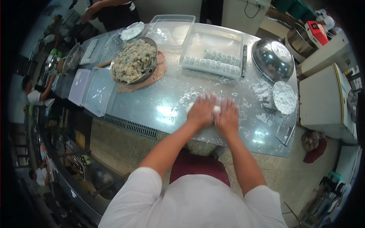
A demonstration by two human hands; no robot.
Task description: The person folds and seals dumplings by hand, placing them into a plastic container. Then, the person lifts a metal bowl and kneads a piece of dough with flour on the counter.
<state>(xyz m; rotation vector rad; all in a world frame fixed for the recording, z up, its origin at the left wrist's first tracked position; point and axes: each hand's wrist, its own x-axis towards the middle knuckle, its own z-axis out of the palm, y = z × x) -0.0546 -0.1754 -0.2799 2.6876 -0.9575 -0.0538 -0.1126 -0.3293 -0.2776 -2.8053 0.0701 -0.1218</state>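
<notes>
Both palms lie flat on a white roll of dough (pixel 217 109) on the floured steel table (pixel 140 110). My left hand (pixel 202 111) covers its left part, fingers stretched forward. Beside it, my right hand (pixel 227 117) presses on the right part with fingers extended. Most of the roll is hidden beneath the hands; a short piece shows between them. Beyond the hands stands a clear plastic container (pixel 213 40) with two rows of white, floured pieces (pixel 213 65) in it. To the right sits a bowl of white flour (pixel 284 97).
A pan of lumpy filling (pixel 134 61) rests on brown cardboard (pixel 157 72) at left. Nearby are plastic lids (pixel 99 91) and another clear container (pixel 167 22). An upturned metal bowl (pixel 273 59) and a dough scraper (pixel 286 131) lie at right. Other people stand behind the table and at far left.
</notes>
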